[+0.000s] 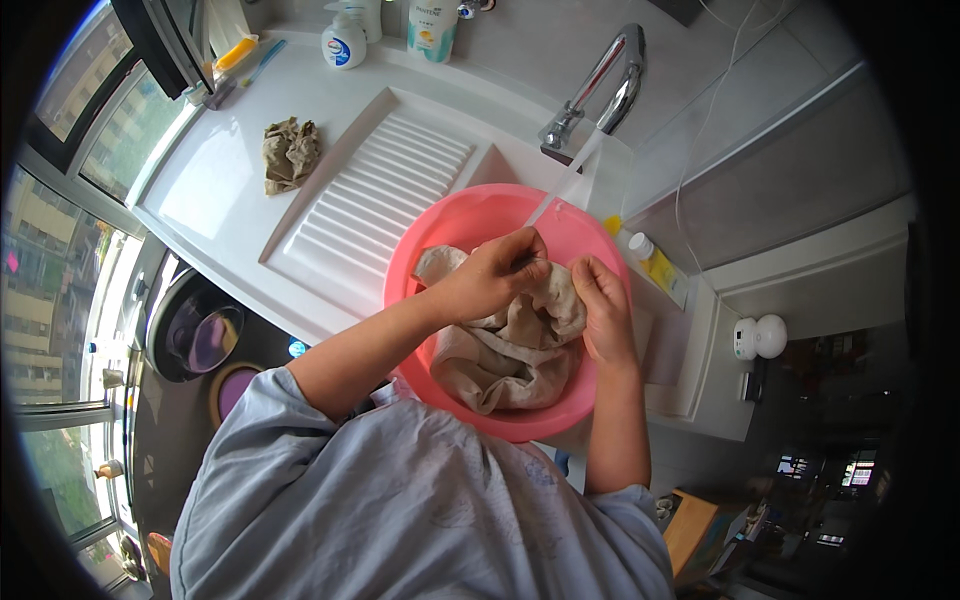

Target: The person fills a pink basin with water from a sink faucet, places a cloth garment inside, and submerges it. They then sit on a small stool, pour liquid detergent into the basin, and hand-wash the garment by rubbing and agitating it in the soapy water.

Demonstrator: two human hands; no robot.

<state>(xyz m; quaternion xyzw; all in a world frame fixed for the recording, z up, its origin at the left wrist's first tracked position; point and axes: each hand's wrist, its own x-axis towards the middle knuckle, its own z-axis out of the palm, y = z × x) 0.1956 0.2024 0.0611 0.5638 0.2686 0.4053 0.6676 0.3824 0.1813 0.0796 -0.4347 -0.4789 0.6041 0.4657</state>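
A beige cloth garment lies bunched in a pink plastic basin, which sits over the sink. Fingers of my left hand pinch a raised fold of the fabric near the basin's middle. To its right, my right hand grips another part of the same fold, thumb uppermost. Water runs from the chrome faucet in a thin stream and enters the basin just behind my left hand. Part of the cloth is hidden under my hands and left forearm.
A ribbed washboard is moulded into the white counter on the left. There lies a crumpled brown cloth. A pump bottle and a Pantene bottle stand at the back. Right of the basin is a yellow bottle.
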